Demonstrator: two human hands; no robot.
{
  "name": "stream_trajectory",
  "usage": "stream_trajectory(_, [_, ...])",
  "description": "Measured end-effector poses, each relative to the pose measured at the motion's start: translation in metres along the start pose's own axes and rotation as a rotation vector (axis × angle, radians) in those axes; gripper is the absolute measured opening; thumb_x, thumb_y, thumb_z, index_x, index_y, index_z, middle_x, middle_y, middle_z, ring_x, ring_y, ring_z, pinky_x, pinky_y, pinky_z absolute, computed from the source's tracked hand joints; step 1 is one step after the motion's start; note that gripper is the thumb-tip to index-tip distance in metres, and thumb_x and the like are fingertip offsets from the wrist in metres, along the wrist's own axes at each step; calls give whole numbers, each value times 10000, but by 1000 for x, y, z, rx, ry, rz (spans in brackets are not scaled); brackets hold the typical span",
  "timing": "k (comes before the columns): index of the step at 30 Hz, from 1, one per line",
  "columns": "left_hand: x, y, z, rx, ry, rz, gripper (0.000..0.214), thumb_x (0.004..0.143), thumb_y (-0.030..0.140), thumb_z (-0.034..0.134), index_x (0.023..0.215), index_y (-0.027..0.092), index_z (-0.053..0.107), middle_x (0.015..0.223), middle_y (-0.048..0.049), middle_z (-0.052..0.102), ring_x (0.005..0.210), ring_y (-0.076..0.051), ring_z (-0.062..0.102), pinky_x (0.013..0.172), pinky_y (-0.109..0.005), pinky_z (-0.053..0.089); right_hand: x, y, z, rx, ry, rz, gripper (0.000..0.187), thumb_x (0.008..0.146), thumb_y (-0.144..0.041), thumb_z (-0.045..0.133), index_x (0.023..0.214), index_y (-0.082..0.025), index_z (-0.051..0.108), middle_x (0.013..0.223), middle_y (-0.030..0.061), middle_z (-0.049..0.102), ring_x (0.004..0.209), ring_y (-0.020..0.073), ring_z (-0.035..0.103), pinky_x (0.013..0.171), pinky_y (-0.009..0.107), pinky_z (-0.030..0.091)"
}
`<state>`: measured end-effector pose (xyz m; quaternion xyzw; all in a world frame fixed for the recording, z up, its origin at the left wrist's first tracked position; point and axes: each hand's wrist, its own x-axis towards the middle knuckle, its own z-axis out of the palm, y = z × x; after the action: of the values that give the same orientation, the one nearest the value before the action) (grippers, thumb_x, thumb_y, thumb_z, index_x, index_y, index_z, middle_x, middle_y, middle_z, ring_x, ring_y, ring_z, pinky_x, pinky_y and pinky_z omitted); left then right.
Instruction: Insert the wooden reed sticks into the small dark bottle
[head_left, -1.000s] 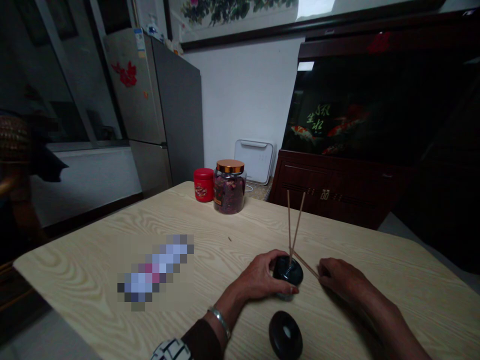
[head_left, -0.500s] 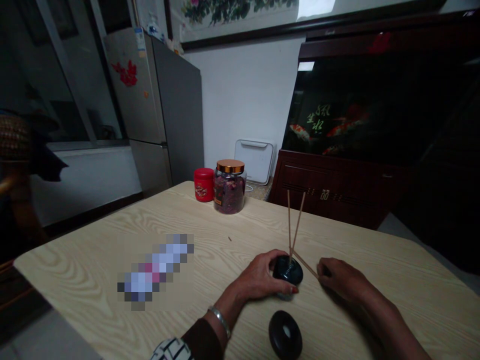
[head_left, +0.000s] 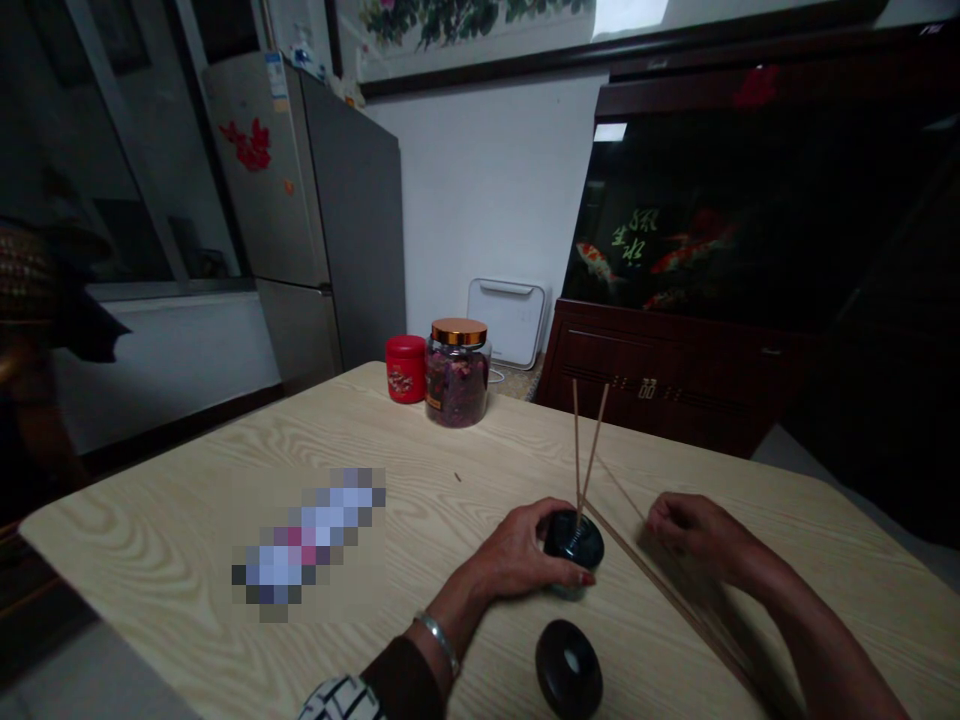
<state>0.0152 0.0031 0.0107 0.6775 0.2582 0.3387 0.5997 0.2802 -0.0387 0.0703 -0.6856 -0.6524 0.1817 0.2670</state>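
My left hand (head_left: 519, 552) is wrapped round a small dark glass reed diffuser bottle (head_left: 576, 545) on the table, thumb in front and fingers behind. Two thin reed sticks (head_left: 588, 455) stand in its mouth, leaning apart at the top. To the right, my right hand (head_left: 679, 522) is closed in a pinch on one thin reed stick (head_left: 624, 487), which slants up and left toward the bottle. More loose sticks (head_left: 660, 582) lie on the table below that hand, running under the right forearm. A round black lid-like piece (head_left: 568, 668) rests in front of the bottle.
Farther back on the wood-grain table (head_left: 322, 440) stand a red canister (head_left: 406, 370) and a glass jar (head_left: 457, 380) with a copper lid. A blurred-out item (head_left: 307, 545) lies at left, and a small brown fragment (head_left: 457, 477) lies mid-table. Behind are a fridge (head_left: 360, 220) and a fish tank (head_left: 705, 220).
My right hand has moved up and to the right with one stick in its pinch, leaving the other sticks on the table more exposed. The left hand stays on the bottle.
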Motion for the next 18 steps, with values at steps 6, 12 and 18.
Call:
stream_trajectory(6, [0,-2,1,6,6,-4,734,522,308,926,1181,158,641,1022,-79,692,957,-226,626,827,-304,480,-21,-70,-28,739,758,-106,274,726,-432,784,869,-220,685,735,1,643,638,135,570,523,231,427])
stream_trajectory(12, [0,0,1,23,13,3,729,528,314,924,1182,157,643,1022,-72,692,959,-224,622,832,-300,472,-30,-109,2,757,896,-196,234,787,-388,770,896,-208,668,764,-1,653,580,111,546,519,244,420])
stream_trajectory(18, [-1,-1,0,37,9,3,726,526,335,924,1174,166,641,998,-61,686,923,-213,616,802,-294,472,-27,-110,15,680,784,-232,207,824,-387,729,895,-206,659,751,-6,646,570,112,535,517,244,432])
